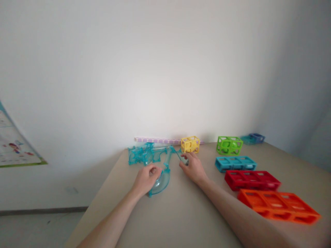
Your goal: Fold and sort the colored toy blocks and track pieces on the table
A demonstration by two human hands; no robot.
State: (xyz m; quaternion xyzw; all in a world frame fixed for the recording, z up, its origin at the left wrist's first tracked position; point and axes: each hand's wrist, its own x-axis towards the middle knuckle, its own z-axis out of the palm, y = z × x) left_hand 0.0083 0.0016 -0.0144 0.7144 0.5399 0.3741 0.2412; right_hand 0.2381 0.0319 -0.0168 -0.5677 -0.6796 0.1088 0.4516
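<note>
A clear teal plastic track piece [165, 163] with a curved end lies near the far middle of the beige table [186, 210]. My left hand [146, 179] is closed on its curved end. My right hand [192, 167] pinches a thin teal rail at the piece's right side. Behind my left hand lies a tangle of more teal track parts [141, 154]. A yellow lattice cube [190, 144] stands just beyond my right hand.
To the right sit a green lattice block [229, 145], a cyan one [234, 163], a red one [252, 179] and an orange one [278, 205]. A lilac strip [157, 140] lies along the wall. Blue pieces [253, 138] sit far right. A poster [14, 146] hangs left.
</note>
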